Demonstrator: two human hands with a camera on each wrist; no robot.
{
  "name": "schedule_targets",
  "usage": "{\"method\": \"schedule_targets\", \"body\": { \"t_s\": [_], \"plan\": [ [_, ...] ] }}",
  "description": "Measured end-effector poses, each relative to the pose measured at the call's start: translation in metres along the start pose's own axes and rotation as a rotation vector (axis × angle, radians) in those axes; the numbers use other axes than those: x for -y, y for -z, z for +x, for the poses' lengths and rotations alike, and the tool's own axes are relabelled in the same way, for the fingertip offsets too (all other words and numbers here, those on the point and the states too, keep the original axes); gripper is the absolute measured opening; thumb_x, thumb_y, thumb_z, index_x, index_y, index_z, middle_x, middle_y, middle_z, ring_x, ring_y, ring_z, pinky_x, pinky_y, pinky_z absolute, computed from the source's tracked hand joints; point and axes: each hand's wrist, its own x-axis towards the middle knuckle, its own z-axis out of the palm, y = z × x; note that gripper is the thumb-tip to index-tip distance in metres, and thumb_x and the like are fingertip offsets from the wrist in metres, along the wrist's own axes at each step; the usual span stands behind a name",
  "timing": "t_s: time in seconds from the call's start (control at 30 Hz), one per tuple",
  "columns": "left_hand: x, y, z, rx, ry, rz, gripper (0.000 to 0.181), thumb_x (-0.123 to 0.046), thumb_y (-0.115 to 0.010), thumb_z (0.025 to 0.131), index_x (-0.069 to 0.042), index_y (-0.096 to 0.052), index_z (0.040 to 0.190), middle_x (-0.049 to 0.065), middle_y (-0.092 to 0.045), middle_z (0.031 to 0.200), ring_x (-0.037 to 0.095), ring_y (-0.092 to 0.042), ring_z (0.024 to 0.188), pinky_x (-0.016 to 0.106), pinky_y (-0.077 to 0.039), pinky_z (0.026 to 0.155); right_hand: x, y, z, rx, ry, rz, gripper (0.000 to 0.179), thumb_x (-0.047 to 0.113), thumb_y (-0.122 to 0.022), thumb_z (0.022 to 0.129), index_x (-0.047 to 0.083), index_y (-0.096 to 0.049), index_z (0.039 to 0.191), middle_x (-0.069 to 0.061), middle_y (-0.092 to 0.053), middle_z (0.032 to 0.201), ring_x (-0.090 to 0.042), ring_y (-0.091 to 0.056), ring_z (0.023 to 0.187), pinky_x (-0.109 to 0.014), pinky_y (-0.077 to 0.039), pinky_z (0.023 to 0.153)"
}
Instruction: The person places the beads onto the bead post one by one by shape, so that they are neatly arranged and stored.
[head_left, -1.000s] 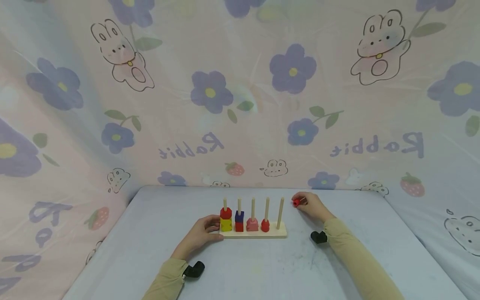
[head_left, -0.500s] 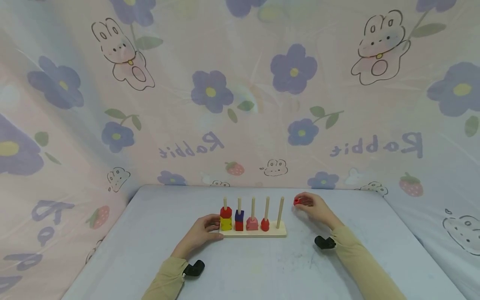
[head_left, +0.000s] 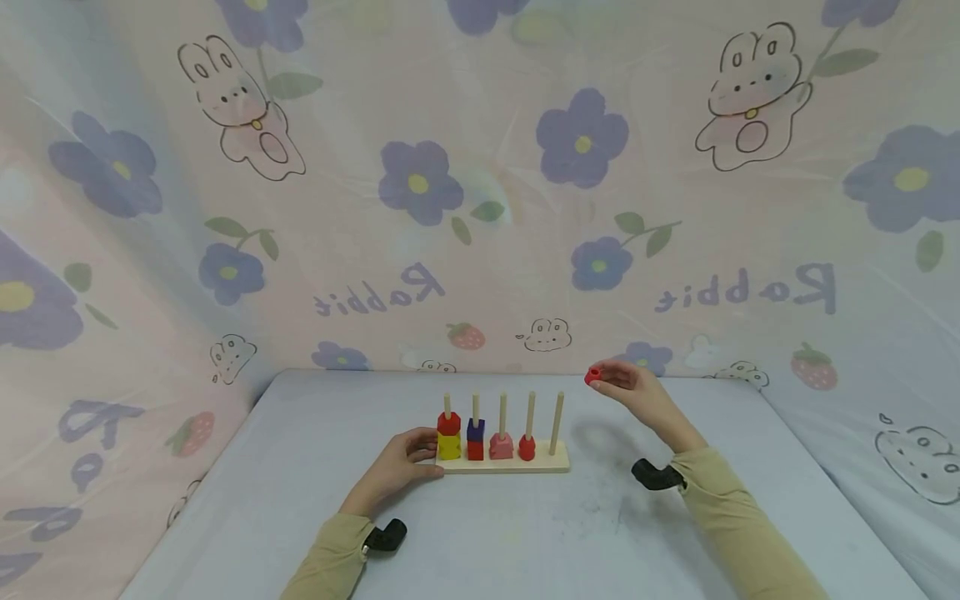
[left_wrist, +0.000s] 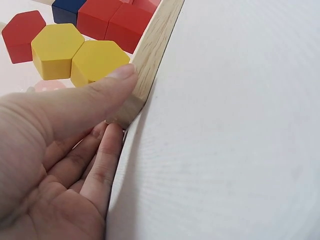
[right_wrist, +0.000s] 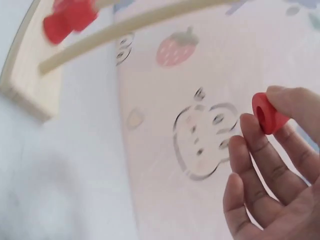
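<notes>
My left hand (head_left: 399, 468) grips the left end of a wooden peg board (head_left: 517, 468). In the left wrist view, the thumb lies on the board's edge and the fingers are at its corner. Yellow hexagonal blocks (left_wrist: 59, 50) with a red one (head_left: 448, 423) on top fill the leftmost peg. To their right come red and blue square blocks (head_left: 476, 440), a pink piece (head_left: 501, 447) and a red rounded piece (head_left: 527, 448), each on its own peg. The rightmost peg (head_left: 557, 423) is bare. Above and right of it, my right hand (head_left: 637, 392) pinches a red bead (right_wrist: 268, 114) with a hole.
The board stands on a white table (head_left: 480, 542). A printed cloth (head_left: 495, 250) with rabbits and flowers hangs behind and at the sides. Black wrist devices (head_left: 657, 475) sit on both forearms.
My right hand has lifted the red bead up off the table's level, and its wrist has moved slightly right. The left hand keeps its hold on the peg board.
</notes>
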Motion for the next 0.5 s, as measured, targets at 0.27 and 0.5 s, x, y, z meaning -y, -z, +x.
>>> {"method": "schedule_targets", "body": {
  "t_s": [0.27, 0.5],
  "plan": [
    [0.003, 0.0, 0.001, 0.002, 0.008, 0.005, 0.063, -0.007, -0.08, 0.076, 0.003, -0.05, 0.13, 0.016, -0.056, 0.122, 0.03, -0.057, 0.112, 0.03, -0.049, 0.095, 0.041, -0.017, 0.0, 0.032, 0.096, 0.053, 0.037, 0.019, -0.07, 0.089, 0.002, -0.059, 0.12, -0.012, -0.065, 0.109, -0.018, -0.064, 0.098, -0.024, -0.053, 0.085],
    [0.005, 0.002, 0.001, 0.012, -0.004, 0.016, 0.064, -0.009, -0.081, 0.076, 0.003, -0.05, 0.131, 0.016, -0.056, 0.123, 0.03, -0.057, 0.112, 0.028, -0.049, 0.094, 0.059, -0.039, 0.0, 0.097, 0.228, 0.052, 0.029, 0.007, -0.068, 0.089, -0.001, -0.06, 0.115, -0.013, -0.065, 0.104, -0.022, -0.063, 0.095, -0.028, -0.054, 0.085]
  ]
}}
